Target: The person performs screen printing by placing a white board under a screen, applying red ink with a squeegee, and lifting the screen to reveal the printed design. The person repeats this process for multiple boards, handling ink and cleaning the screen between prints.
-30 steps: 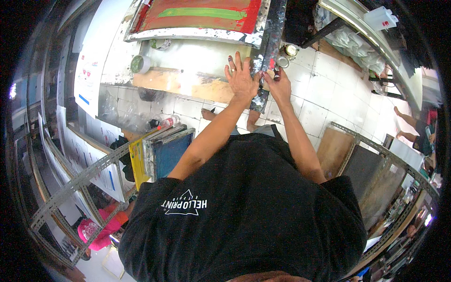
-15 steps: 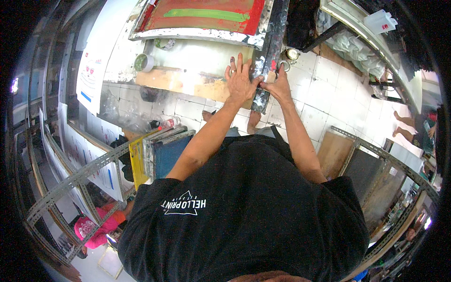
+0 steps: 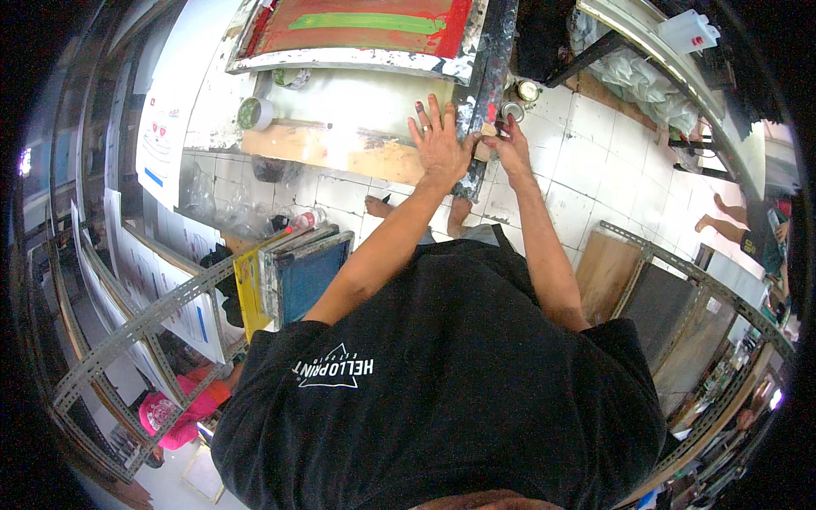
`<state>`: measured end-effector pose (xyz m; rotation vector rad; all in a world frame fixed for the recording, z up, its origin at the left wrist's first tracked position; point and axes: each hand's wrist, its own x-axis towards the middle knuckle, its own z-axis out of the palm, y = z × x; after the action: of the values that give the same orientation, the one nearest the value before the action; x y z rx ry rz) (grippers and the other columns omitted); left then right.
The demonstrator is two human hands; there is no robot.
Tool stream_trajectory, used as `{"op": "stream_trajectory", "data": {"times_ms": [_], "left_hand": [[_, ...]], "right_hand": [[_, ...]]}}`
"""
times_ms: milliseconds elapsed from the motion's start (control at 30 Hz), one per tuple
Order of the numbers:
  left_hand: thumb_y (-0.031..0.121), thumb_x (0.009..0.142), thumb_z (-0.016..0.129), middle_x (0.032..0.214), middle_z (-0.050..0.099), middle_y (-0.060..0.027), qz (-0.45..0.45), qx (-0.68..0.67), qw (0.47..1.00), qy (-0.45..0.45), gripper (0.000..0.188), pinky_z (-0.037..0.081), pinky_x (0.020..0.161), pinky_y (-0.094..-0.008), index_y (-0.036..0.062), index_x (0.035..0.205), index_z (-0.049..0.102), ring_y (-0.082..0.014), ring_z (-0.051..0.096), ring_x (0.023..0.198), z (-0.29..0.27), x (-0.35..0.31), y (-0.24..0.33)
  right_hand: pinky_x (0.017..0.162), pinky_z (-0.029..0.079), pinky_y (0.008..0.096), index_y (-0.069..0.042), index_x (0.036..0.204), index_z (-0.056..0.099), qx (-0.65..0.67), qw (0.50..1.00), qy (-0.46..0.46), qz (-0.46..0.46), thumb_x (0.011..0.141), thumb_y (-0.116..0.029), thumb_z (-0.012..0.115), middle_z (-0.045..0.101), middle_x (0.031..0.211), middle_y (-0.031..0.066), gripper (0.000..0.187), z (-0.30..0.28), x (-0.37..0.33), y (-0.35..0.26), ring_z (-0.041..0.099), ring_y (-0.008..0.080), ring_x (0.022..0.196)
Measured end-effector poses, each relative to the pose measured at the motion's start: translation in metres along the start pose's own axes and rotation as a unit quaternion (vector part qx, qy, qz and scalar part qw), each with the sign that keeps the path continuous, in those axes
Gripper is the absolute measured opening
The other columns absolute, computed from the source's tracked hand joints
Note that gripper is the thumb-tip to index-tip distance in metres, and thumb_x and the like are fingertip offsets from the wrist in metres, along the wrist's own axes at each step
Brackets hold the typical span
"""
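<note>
My left hand [image 3: 441, 143] lies flat with its fingers spread on the pale board at the table's right end. Its thumb reaches toward a paint-spattered dark rail [image 3: 490, 76]. Over the lower part of that rail my right hand [image 3: 512, 151] is closed, thumb and bent fingers around a small tan strip [image 3: 483, 150]; its exact kind is unclear. Beyond both hands rests a screen-printing frame [image 3: 353, 61] with red mesh and a green streak across it.
Two round cans, one silver-topped [image 3: 512, 111] and one yellowish [image 3: 528, 91], stand beyond my right hand. A white roll [image 3: 255, 114] sits on the table's left part. Framed screens [image 3: 314, 270] lean at lower left; a metal rack [image 3: 680, 268] is at right. Another person's legs [image 3: 722, 223] show at far right.
My right hand has drawn slightly away from my left thumb, and the tan strip shows more plainly. The left hand stays flat in nearly the same place.
</note>
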<state>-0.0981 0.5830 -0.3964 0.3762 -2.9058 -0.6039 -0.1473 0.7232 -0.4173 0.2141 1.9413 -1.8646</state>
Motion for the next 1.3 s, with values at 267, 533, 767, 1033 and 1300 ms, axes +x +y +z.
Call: {"op": "stream_trajectory", "data": {"times_ms": [267,533,767,1033,1300], "left_hand": [[0.044,0.079,0.064,0.150,0.012,-0.0240,0.048,-0.024,0.998,-0.042,0.080,0.002,0.111,-0.0557,0.0022,0.140,0.031,-0.0445,0.010,0.138,-0.012,-0.004,-0.009],[0.038,0.080,0.063,0.145,0.025,-0.0175,-0.020,0.002,0.999,-0.038,0.065,0.013,0.106,-0.0564,0.0087,0.133,0.039,-0.0395,0.020,0.135,-0.020,0.006,0.002],[0.033,0.083,0.060,0.143,0.027,-0.0199,-0.004,0.030,1.000,-0.004,0.056,0.012,0.106,-0.0561,0.0077,0.129,0.042,-0.0423,0.020,0.134,-0.008,0.004,0.001],[0.032,0.083,0.059,0.144,0.026,-0.0192,0.016,0.008,1.000,0.009,0.057,0.013,0.105,-0.0563,0.0086,0.131,0.041,-0.0425,0.021,0.133,-0.007,0.003,-0.006],[0.028,0.081,0.063,0.144,0.029,-0.0146,0.040,-0.038,0.998,-0.005,0.056,0.019,0.104,-0.0536,0.0141,0.131,0.044,-0.0387,0.025,0.132,-0.017,0.001,-0.020]], "right_hand": [[0.084,0.045,0.0278,0.001,0.141,0.027,0.008,1.000,0.015,0.013,0.067,-0.005,0.073,0.057,0.117,0.0107,0.088,-0.005,0.003,0.002,0.058,0.0191,0.098],[0.088,0.042,0.0291,0.004,0.137,0.035,-0.029,1.000,-0.003,-0.006,0.072,-0.008,0.071,0.056,0.117,0.0113,0.074,-0.001,0.005,0.000,0.057,0.0179,0.099],[0.092,0.044,0.0402,0.002,0.133,0.040,-0.297,0.946,0.110,-0.065,0.069,-0.031,0.077,0.054,0.120,0.0209,0.081,0.015,0.006,0.003,0.056,0.0351,0.107],[0.098,0.040,0.0434,0.005,0.139,0.026,-0.280,0.951,0.086,-0.096,0.063,-0.031,0.081,0.046,0.125,0.0277,0.101,0.015,0.002,0.005,0.046,0.0411,0.117],[0.104,0.036,0.0409,0.005,0.142,0.015,-0.299,0.952,0.019,-0.066,0.054,-0.024,0.085,0.038,0.132,0.0310,0.116,0.012,-0.005,-0.013,0.039,0.0421,0.124]]}}
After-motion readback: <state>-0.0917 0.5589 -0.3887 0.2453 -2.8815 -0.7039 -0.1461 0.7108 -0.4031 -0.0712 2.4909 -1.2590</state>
